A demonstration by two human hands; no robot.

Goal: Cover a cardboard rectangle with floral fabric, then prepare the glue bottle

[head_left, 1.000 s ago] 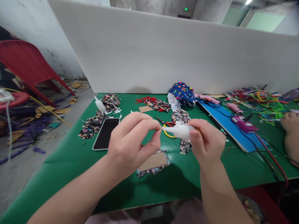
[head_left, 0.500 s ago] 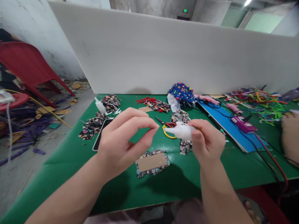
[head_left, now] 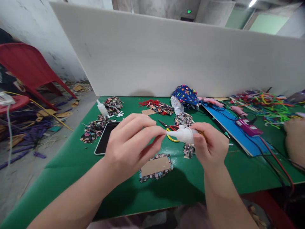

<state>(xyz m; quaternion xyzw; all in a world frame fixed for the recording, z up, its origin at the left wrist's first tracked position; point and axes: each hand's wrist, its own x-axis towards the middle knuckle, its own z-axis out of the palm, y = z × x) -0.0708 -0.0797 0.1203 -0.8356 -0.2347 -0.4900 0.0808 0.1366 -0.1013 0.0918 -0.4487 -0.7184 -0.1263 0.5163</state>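
My right hand (head_left: pixel 211 143) is closed around a small white glue bottle (head_left: pixel 186 135), which lies sideways with its thin nozzle pointing left. The thumb and forefinger of my left hand (head_left: pixel 133 143) are pinched together at the nozzle's tip. Whether a small cap or anything else sits between those fingertips cannot be made out. Below the hands, a tan cardboard strip (head_left: pixel 156 166) lies on a piece of floral fabric (head_left: pixel 157 175) with frayed edges. Behind the bottle is a pair of scissors (head_left: pixel 172 139) with yellow and red handles, partly hidden.
Left of my left hand lies a phone (head_left: pixel 101 143), beside floral scraps (head_left: pixel 94 128) and a second glue bottle (head_left: pixel 102 108). On the right are a blue folder (head_left: pixel 234 127), a purple box (head_left: pixel 249 127) with cables, colourful cords (head_left: pixel 271 105) and another person's arm (head_left: pixel 294 140).
My left hand has moved slightly right, so its pinched fingertips now meet the nozzle tip. The right hand and the bottle have hardly moved. The other person's arm has shifted slightly left.
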